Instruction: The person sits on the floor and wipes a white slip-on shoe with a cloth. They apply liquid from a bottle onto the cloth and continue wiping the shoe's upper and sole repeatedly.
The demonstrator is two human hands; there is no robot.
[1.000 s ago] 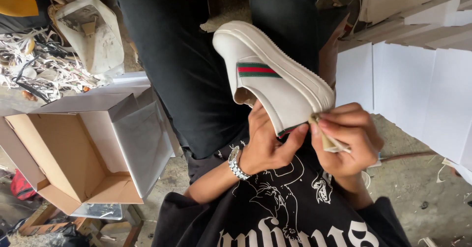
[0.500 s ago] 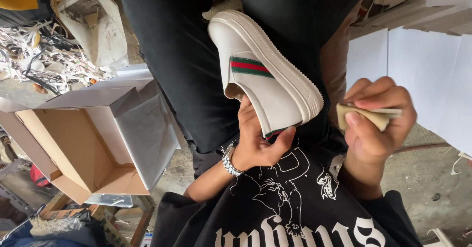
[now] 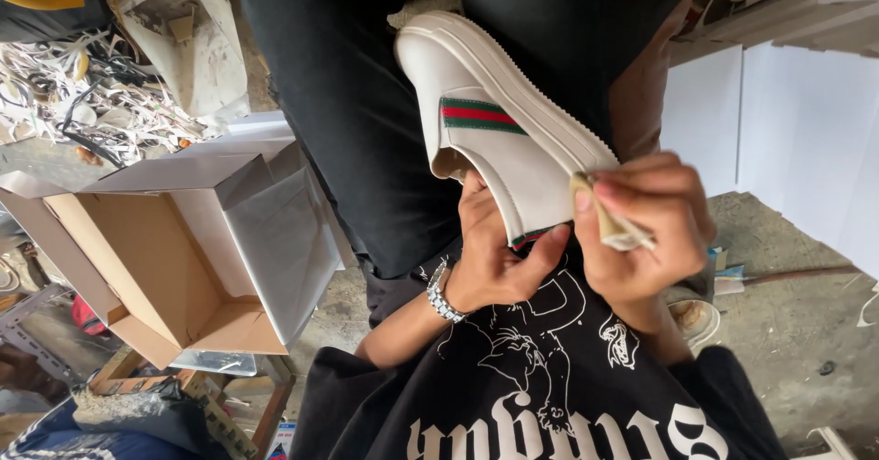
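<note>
The left hand [image 3: 499,263] grips a white slip-on shoe [image 3: 504,135] from below, fingers tucked inside the opening and hidden there, the thumb pressed against the outer side near the heel. The shoe is held up over the person's lap, sole turned to the right, toe pointing away, with a green and red stripe [image 3: 481,115] across its side; a second strip of the same colours just peeks out under the thumb, mostly covered. The right hand [image 3: 645,231] is closed on a small tan folded pad [image 3: 609,222], pinched between thumb and fingers and pressed to the edge of the sole by the heel; what the pad is made of is hard to tell, since the fingers cover most of it. A metal watch [image 3: 443,293] sits on the left wrist. To the left stands an open cardboard box [image 3: 160,268] with grey-white paper [image 3: 279,231] lining one side; its near corner is cut off by clutter below. White sheets [image 3: 797,140] lean at the right, their tops out of frame. A heap of pale scraps [image 3: 64,103] at the upper left is too jumbled to make out.
</note>
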